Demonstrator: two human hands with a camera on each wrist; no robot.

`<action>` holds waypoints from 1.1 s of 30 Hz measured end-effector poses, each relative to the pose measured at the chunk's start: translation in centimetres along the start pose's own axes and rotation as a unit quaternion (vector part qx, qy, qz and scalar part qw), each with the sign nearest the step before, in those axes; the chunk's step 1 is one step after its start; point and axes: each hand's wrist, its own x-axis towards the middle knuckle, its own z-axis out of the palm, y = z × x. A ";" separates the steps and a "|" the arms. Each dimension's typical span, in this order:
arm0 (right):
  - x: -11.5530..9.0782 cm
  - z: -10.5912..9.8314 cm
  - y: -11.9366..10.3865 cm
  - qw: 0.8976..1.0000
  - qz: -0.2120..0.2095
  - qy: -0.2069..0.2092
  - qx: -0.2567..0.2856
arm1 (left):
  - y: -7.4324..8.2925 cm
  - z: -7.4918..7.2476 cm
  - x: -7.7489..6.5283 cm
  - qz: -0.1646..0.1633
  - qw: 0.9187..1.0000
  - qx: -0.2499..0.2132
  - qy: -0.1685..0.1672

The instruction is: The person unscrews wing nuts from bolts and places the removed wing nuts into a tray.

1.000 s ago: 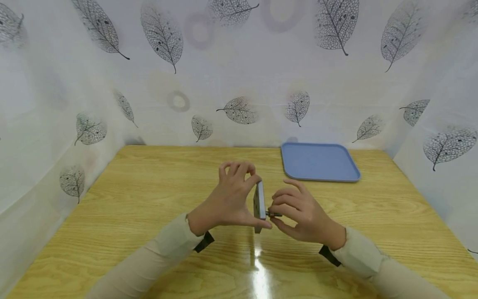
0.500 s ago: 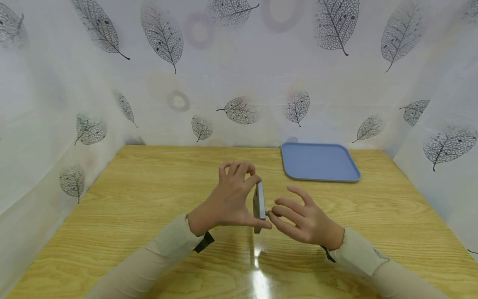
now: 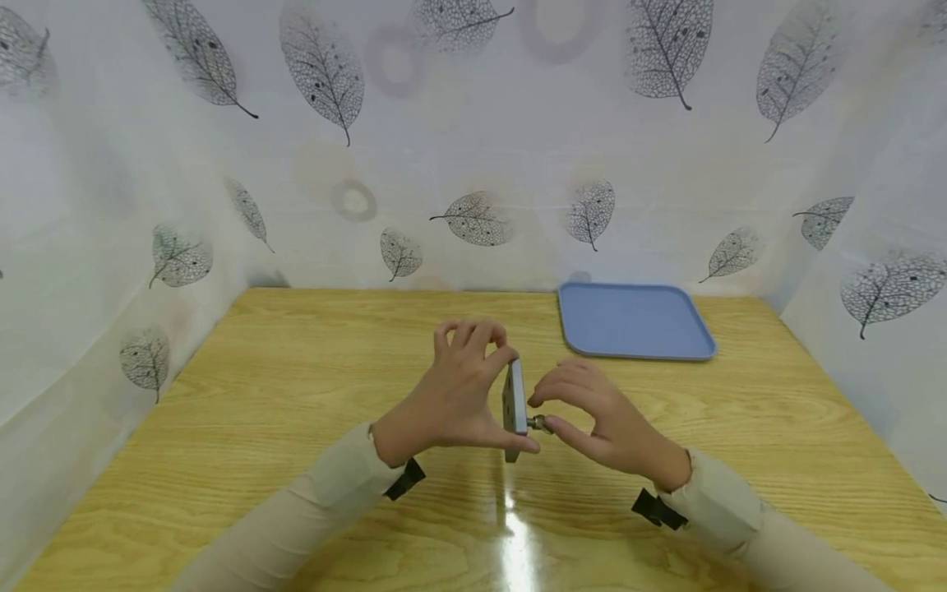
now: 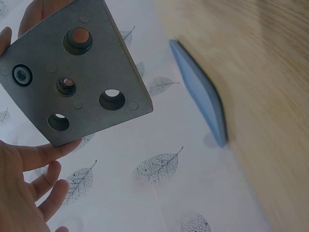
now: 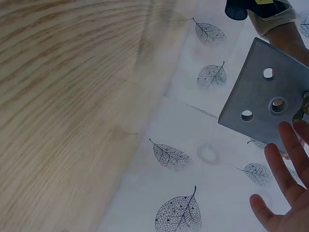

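Note:
My left hand [image 3: 459, 399] grips a square grey metal plate [image 3: 514, 403] on edge above the table, thumb at its lower edge and fingers at the top. In the left wrist view the plate [image 4: 91, 82] shows several round holes and a dark hex-socket screw [image 4: 22, 75] near one edge. A brass-coloured wing screw [image 3: 542, 423] sticks out of the plate's right face. My right hand [image 3: 610, 427] is beside it, thumb tip at the screw's head, index finger arched above and apart. The right wrist view catches the wing screw [image 5: 303, 108] at its edge, with extended fingers [image 5: 289, 150] close below.
A blue tray [image 3: 636, 321] lies at the back right of the wooden table [image 3: 355, 345]. White leaf-printed sheeting [image 3: 473, 148] rises behind the table and along both sides. A black strap [image 3: 658, 508] is on the right wrist.
My right hand's fingers have come off the wing screw and spread, leaving its head in view; the hand turned back from its half-second-ago pose. The left hand and plate stay put.

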 end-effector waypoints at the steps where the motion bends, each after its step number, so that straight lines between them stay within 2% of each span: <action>1: 0.0 0.0 0.0 1.000 0.001 -0.008 0.003 | 0.0 0.0 0.0 0.000 1.000 0.000 -0.001; 6: -0.1 0.1 0.0 1.000 -0.003 -0.023 -0.009 | 0.0 0.0 0.0 0.000 1.000 0.002 0.000; 16: 0.0 0.4 0.0 0.994 -0.084 0.020 -0.073 | 0.1 0.0 0.0 0.001 1.000 0.010 0.004; 20: 0.1 0.5 0.0 0.985 -0.123 0.040 -0.115 | 0.1 0.1 0.0 0.002 1.000 0.005 0.003; 28: 0.0 0.6 -0.1 0.955 -0.206 0.075 -0.201 | 0.2 0.1 0.0 0.000 1.000 -0.004 0.000; 31: -0.1 0.6 -0.1 0.950 -0.217 0.076 -0.212 | 0.2 0.1 0.0 -0.002 1.000 -0.003 -0.003; 33: -0.2 0.5 -0.2 0.951 -0.215 0.073 -0.209 | 0.2 0.1 0.0 -0.004 1.000 -0.003 -0.005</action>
